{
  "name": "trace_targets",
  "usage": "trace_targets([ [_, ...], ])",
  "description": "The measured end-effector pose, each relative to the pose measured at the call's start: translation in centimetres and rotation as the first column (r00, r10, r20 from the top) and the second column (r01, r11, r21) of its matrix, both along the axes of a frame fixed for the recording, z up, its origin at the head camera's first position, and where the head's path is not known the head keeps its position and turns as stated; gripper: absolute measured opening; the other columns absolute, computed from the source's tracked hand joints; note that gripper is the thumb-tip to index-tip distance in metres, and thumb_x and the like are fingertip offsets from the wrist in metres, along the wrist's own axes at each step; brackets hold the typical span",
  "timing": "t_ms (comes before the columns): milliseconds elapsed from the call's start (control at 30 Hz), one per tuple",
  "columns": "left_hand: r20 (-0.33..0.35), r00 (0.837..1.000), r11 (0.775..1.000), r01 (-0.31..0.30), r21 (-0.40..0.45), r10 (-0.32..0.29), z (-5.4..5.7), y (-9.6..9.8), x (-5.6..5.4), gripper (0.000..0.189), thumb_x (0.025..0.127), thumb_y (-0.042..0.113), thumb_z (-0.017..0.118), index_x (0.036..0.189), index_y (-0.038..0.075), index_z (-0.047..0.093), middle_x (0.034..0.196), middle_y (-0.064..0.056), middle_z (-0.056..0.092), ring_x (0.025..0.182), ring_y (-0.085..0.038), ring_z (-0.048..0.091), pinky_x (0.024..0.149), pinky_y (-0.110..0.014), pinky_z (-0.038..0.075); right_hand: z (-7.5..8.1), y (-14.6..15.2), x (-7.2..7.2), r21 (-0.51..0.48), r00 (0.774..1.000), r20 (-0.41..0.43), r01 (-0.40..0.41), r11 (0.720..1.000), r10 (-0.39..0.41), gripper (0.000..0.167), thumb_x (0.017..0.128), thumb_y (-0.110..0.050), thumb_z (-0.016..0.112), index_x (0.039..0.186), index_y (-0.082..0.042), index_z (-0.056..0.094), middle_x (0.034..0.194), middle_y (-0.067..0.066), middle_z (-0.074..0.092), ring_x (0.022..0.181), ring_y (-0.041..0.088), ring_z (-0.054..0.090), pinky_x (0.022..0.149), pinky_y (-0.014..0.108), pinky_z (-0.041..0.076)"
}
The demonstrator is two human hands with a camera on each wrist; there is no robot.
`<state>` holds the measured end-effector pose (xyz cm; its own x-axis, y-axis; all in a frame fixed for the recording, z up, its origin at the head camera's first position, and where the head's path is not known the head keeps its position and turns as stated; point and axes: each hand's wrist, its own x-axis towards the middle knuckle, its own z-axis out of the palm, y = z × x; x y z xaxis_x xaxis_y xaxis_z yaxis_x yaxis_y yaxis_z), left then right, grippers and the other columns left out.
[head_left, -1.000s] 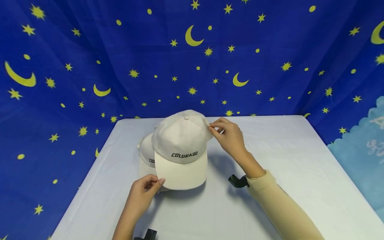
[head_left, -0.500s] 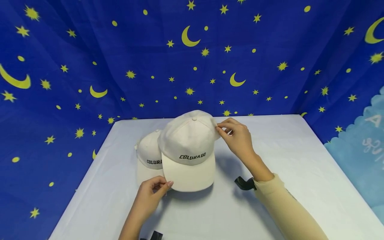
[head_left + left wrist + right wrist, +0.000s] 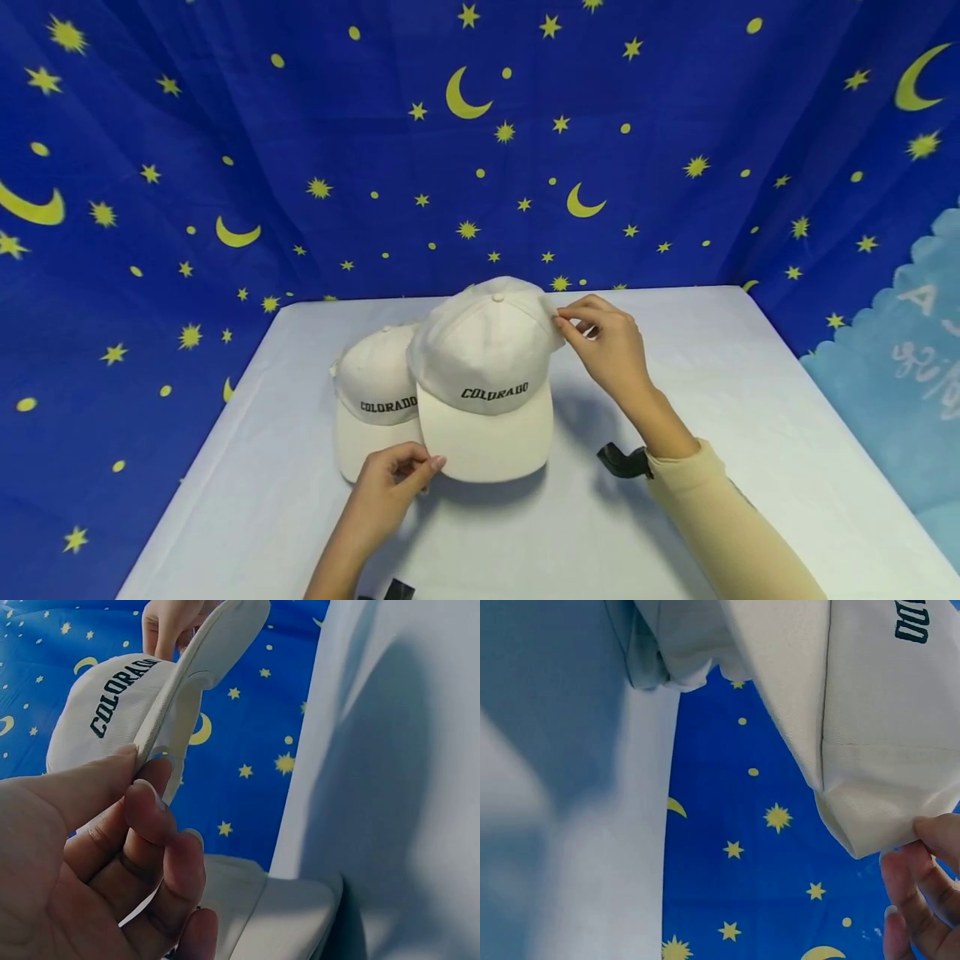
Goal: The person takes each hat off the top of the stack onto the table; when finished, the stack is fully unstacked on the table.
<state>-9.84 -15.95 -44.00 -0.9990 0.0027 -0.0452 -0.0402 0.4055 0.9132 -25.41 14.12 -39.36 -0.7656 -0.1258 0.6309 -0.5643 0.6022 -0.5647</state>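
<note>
A white baseball cap (image 3: 487, 350) lettered COLORADO is held up over the table, brim toward me. My left hand (image 3: 393, 492) pinches the brim's left corner between thumb and forefinger; the left wrist view shows the other fingers (image 3: 180, 862) loosely curled below the brim (image 3: 161, 705). At the cap's right rear side, my right hand (image 3: 606, 342) pinches the fabric edge, and the right wrist view shows the thumb on that edge (image 3: 885, 817). A second white COLORADO cap (image 3: 375, 383) sits on the table at the left, its right part hidden behind the held one.
The caps are over a white-covered table (image 3: 720, 383). Behind and beside it hangs a blue curtain (image 3: 390, 142) with yellow moons and stars. A light blue cloud-shaped panel (image 3: 907, 350) shows at the right. A black wrist mount (image 3: 624, 460) juts from the right sleeve.
Both hands have carried the held cap to the right. More of the second cap, with its lettering, now shows at the left. Both pinches stay as they were.
</note>
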Motion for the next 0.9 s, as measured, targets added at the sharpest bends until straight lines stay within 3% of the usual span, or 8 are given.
trace_targets([
  [367,0.012,0.995,0.994,0.097,0.052,-0.098,-0.3,0.9,-0.5,0.025,0.093,0.028,0.075,0.085,0.004,0.071,0.072,-0.010,0.065,0.067,-0.024,0.062,0.061,-0.027,0.048,-0.1,1.9,0.6,0.001,0.999,-0.006,0.038,0.999,-0.038,0.011,0.092,-0.016,0.079,0.100,-0.008,0.081,0.094,-0.001,0.074,0.072,0.015,0.066,0.065,0.034,0.055],
  [633,-0.035,0.976,0.974,0.217,0.060,-0.216,-0.4,2.2,-1.5,0.025,0.096,0.029,0.072,0.084,0.008,0.071,0.072,-0.015,0.065,0.066,-0.028,0.062,0.062,-0.027,0.049,-0.2,3.6,0.7,-0.021,0.996,-0.018,0.084,0.996,-0.084,0.009,0.092,-0.014,0.078,0.099,-0.007,0.081,0.093,0.000,0.075,0.072,0.015,0.065,0.065,0.021,0.051],
  [900,-0.042,0.958,0.955,0.285,0.082,-0.282,-0.2,3.8,-2.2,0.024,0.097,0.030,0.072,0.086,0.008,0.072,0.072,-0.012,0.064,0.066,-0.019,0.062,0.065,-0.028,0.050,0.0,5.6,0.5,-0.020,0.990,-0.031,0.134,0.991,-0.135,0.010,0.092,-0.013,0.078,0.099,-0.007,0.081,0.093,0.002,0.075,0.072,0.015,0.064,0.064,0.022,0.050],
])
